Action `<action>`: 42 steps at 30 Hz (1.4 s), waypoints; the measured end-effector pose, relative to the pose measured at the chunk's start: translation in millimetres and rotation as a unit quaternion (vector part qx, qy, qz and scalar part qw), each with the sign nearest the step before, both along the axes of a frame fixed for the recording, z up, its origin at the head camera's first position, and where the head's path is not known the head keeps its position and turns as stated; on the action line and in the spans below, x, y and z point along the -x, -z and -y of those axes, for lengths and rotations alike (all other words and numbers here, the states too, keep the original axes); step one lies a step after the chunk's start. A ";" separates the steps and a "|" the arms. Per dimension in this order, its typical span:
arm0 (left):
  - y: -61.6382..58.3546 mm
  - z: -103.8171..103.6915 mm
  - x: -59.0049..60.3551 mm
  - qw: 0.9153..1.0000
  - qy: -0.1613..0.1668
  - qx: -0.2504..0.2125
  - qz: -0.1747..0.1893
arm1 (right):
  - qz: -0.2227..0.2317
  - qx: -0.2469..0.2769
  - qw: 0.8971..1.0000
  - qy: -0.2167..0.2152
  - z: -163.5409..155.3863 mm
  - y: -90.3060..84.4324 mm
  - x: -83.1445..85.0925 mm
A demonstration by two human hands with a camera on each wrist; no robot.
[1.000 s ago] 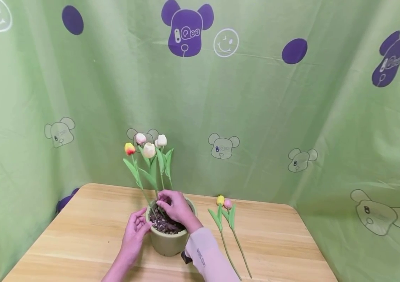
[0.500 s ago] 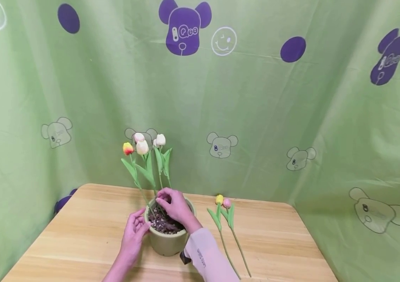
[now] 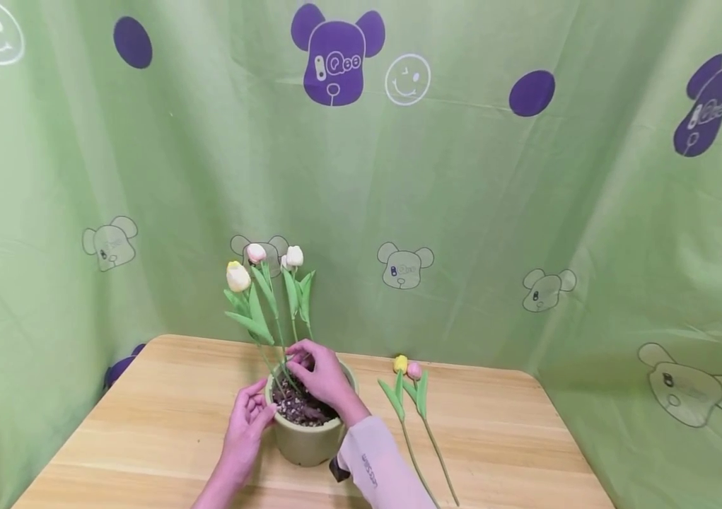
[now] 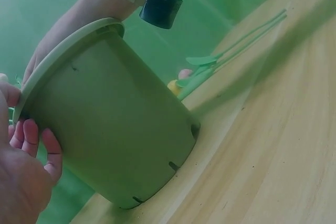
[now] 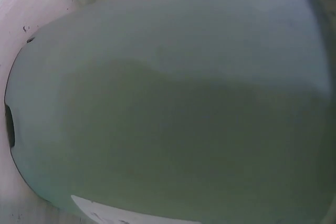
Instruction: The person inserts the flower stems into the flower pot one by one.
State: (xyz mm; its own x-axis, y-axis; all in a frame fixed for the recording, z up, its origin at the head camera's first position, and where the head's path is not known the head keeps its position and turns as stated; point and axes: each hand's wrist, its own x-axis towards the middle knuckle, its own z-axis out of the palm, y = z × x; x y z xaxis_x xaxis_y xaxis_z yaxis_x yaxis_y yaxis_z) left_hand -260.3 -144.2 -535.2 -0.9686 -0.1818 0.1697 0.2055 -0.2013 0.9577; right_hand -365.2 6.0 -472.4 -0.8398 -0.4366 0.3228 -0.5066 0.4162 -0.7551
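Observation:
A green plastic flowerpot (image 3: pixel 303 445) with dark, white-flecked soil (image 3: pixel 300 410) stands upright on the table. My left hand (image 3: pixel 242 431) grips its left rim; in the left wrist view the fingers (image 4: pixel 31 135) curl against the outside, just under the lip. Over the soil, my right hand (image 3: pixel 322 375) pinches a tulip stem, its fingertips partly hidden; which bloom it carries is hard to tell. Several artificial tulips rise from the pot: a cream one (image 3: pixel 238 277) leaning left, a pale pink one (image 3: pixel 256 253) and a white one (image 3: pixel 294 256) behind. The pot wall (image 5: pixel 173 98) fills the right wrist view.
Right of the pot, a yellow tulip (image 3: pixel 401 364) and a pink tulip (image 3: pixel 414 370) lie side by side on the wooden table (image 3: pixel 501 438). A green printed curtain (image 3: pixel 462 212) hangs close behind the table and at both sides.
The cream tulip has swung left and now covers most of the red-yellow bloom. My left hand keeps its place on the rim; the right stays over the soil.

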 end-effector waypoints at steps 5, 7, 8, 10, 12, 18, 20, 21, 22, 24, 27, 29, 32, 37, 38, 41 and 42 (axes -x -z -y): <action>0.1 -1.5 0.7 1.000 -0.001 -0.005 0.002 | 0.007 0.012 1.000 0.010 -2.7 -0.5 -0.3; 0.1 -1.7 0.9 1.000 0.001 -0.004 0.003 | 0.005 0.024 1.000 0.016 -3.9 -0.8 0.2; 0.2 -1.8 0.9 1.000 0.001 -0.004 0.004 | 0.004 0.031 0.999 0.018 -4.6 -1.2 0.5; -0.2 -1.9 0.5 1.000 0.002 -0.003 0.006 | 0.000 0.048 0.999 0.020 -6.9 -3.1 0.6; -0.5 -2.0 0.1 1.000 0.002 -0.005 0.008 | -0.002 0.058 0.998 0.024 -10.7 -6.9 -0.5; -1.8 -0.1 -2.1 1.000 0.000 -0.006 0.010 | -0.004 0.076 0.997 0.033 -33.0 -22.5 -8.4; -1.9 0.0 -2.7 1.000 -0.002 -0.006 0.009 | -0.004 0.086 0.996 0.038 -43.6 -26.1 -9.8; -1.8 -0.2 -3.0 1.000 -0.003 -0.005 0.008 | -0.003 0.094 0.995 0.040 -49.7 -27.4 -10.2; -1.4 -0.6 -3.1 1.000 -0.003 -0.005 0.006 | 0.000 0.102 0.994 0.043 -56.4 -28.4 -10.7; -0.8 -1.7 -2.9 1.000 -0.005 -0.006 0.003 | 0.006 0.121 0.991 0.051 -70.4 -28.9 -12.0; -0.5 -3.2 -3.0 1.000 -0.006 -0.004 0.002 | 0.017 0.145 0.987 0.064 -94.3 -27.4 -14.7; -0.4 -5.1 -2.5 1.000 -0.006 -0.004 0.002 | 0.021 0.154 0.985 0.077 -112.5 -24.4 -16.3; -0.7 -6.2 -2.5 1.000 -0.007 -0.003 0.002 | 0.029 0.161 0.981 0.104 -140.7 -17.1 -17.6; -0.4 -5.1 -3.0 1.000 -0.012 -0.006 0.006 | 0.046 0.164 0.974 0.149 -184.5 2.6 -15.7; -0.8 -4.6 -3.1 1.000 -0.013 -0.006 0.008 | 0.047 0.160 0.974 0.156 -192.2 6.7 -15.2; -2.1 -4.2 -4.1 1.000 -0.009 -0.003 0.013 | 0.057 0.153 0.970 0.179 -214.9 21.4 -13.9; -2.5 -4.3 -4.4 1.000 -0.007 -0.001 0.014 | 0.061 0.153 0.969 0.186 -221.9 26.1 -13.9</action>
